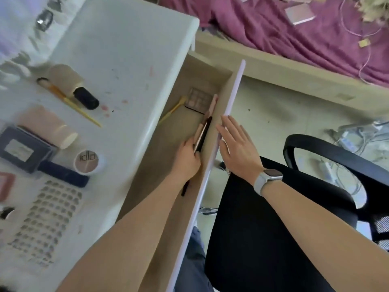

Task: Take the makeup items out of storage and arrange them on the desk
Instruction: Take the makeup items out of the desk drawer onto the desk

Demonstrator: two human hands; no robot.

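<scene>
- Drawer [229, 106] pulled open at frame centre, running diagonally from upper right to bottom centre beside the white desk [130, 49].
- Left hand [187, 159] is down inside the drawer, fingers curled round a bundle of slim makeup items [203, 133] – pink and dark sticks or pencils lying against the drawer's front wall. Exact item types too blurred to tell.
- Right hand [235, 146] has fingers straight and released, flat against the outer face of the drawer front, holding nothing. Smartwatch [267, 178] on that wrist.
- Still in the drawer, above the left hand: eyeshadow palette [199, 99] and a yellow-handled brush [172, 110] just left of it.
- Already on the desk, left side of frame: beige bottle with black cap [84, 95], another yellow brush [69, 102] lying across beside it, pink tube [50, 127], dark blue box [21, 150], round compact [88, 163], a sheet of false nails or lashes [46, 220] at lower left – blurred, cannot tell which.
- Black office chair [315, 165] at right, bed with purple sheet [294, 28] along the top of the frame.
</scene>
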